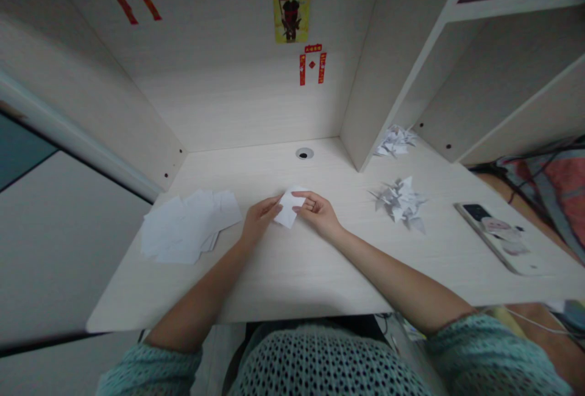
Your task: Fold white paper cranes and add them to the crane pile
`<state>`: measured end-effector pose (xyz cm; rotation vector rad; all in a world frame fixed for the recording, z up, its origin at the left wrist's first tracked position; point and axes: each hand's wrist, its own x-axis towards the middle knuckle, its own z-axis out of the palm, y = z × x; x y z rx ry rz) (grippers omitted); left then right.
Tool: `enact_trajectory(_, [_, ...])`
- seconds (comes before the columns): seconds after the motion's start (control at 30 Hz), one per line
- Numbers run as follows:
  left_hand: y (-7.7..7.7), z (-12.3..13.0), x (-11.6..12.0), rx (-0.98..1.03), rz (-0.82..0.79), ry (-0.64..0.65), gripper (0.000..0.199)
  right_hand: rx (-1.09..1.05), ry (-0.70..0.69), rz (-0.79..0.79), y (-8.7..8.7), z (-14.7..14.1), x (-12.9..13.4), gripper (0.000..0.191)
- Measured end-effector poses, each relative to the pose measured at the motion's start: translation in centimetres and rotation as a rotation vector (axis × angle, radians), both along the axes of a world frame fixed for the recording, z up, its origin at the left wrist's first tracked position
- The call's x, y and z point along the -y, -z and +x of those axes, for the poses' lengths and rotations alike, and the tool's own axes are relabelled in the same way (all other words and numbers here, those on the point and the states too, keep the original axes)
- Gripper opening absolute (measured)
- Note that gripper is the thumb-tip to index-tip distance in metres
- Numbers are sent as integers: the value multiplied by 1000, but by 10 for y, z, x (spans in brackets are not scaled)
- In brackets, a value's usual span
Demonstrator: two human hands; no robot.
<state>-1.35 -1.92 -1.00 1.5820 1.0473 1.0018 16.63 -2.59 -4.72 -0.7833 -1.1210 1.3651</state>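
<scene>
My left hand and my right hand hold a small folded piece of white paper between them, above the middle of a pale wood-grain desk. Its fingers pinch one side, and my right fingertips press the other. To the left of my left hand lies a loose pile of white paper squares. A crumpled-looking heap of folded white paper shapes sits to the right of my right hand.
Another folded paper heap lies by the shelf upright. A phone in a picture case lies at the right. A cable grommet sits at the back of the desk, with walls and shelves behind and to the right.
</scene>
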Motion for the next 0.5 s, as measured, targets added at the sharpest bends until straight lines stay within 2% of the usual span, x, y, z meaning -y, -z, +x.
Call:
enact_trajectory(0.1, [-4,0,0,-64,-28,31,50,15,21,7,0,1,-1,36])
enact_trajectory(0.5, [-2,0,-3,-195,49,-41,40,81,53,85,1,2,-1,37])
